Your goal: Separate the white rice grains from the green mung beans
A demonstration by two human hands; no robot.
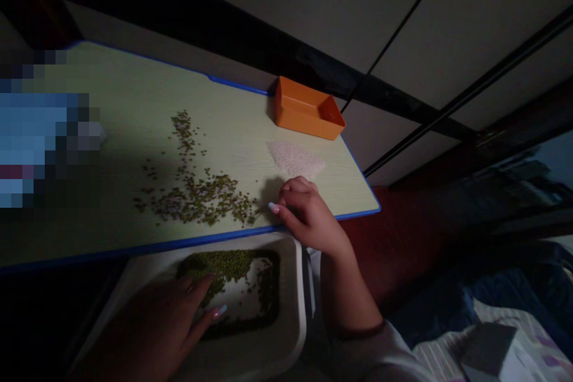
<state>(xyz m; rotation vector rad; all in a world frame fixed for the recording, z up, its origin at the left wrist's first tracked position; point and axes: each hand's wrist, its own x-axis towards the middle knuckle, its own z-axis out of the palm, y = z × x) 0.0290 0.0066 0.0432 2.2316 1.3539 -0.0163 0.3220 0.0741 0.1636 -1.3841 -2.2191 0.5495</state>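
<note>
My left hand (179, 313) reaches into a white plastic basin (301, 304), its thumb and fingers apart over a heap of small green beans (230, 264) lying along the basin's far side. On the table's near edge rests my right hand (311, 212), its fingers curled in. Whatever those fingers may hold is hidden. Just left of the right hand, green beans (219, 194) mixed with pale grains lie scattered across the tabletop. Beyond its knuckles sits a pile of white, rice-like grains (293, 158).
An orange open box (307, 116) stands at the table's back right. The pale table (129, 89) has a raised blue edge. A pixelated blue patch (36, 143) covers the left end. Cabinet panels (412, 30) rise behind, and striped cloth (501, 322) lies at lower right.
</note>
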